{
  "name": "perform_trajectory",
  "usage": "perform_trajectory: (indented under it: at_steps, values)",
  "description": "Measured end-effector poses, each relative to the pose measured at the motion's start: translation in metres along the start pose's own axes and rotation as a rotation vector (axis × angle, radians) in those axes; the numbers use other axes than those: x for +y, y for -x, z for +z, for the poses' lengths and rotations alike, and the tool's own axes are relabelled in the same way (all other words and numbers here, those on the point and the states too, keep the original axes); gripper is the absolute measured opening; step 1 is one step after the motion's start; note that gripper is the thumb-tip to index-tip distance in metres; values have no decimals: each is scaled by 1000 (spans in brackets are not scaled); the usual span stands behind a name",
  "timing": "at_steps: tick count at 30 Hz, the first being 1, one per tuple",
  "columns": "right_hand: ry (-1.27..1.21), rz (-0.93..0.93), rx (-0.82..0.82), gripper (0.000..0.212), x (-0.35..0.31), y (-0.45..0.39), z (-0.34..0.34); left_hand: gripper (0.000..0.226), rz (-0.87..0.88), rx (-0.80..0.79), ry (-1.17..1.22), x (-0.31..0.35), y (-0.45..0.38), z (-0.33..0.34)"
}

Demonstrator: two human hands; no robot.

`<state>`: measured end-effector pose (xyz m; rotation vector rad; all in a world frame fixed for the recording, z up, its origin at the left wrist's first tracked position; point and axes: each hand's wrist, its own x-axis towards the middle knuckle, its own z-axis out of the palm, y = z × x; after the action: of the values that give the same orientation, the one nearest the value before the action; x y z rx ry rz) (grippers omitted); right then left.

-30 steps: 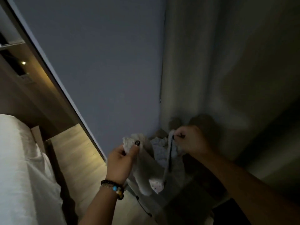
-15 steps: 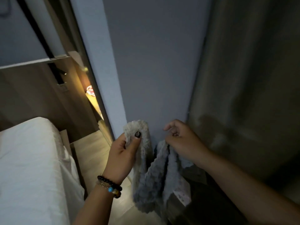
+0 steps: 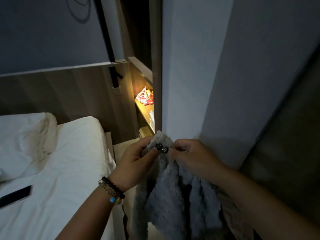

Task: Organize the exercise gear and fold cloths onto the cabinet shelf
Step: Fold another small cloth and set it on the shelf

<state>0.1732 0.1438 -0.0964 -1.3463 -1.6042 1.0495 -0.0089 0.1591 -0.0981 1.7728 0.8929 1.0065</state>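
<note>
No text, label or number can be read — too dim.

The grey cloth [image 3: 174, 196] runs off the bottom edge, so its lower end is out of sight. On the lit shelf [image 3: 144, 108] a red-and-white bundle [image 3: 144, 98] is too small to name — half hidden by the cabinet's edge. The phone [image 3: 14, 196] on the bed [image 3: 69, 170] is cut off at the left.
</note>
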Motion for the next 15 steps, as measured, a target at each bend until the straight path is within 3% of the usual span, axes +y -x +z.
perform_trajectory:
  at_steps: [3, 9, 15]
  values:
    - [22, -52, 97, 32, 5, -23, 19, 28, -29, 44, -54, -16, -2, -25]
    - [52, -103, 326, 33, 12, -76, 27, 27, -48, 61, -137, -54, -17, -58]
    - [83, -75, 161, 10, 22, -139, 42, 13, -88, 97, -117, -94, -71, -88]
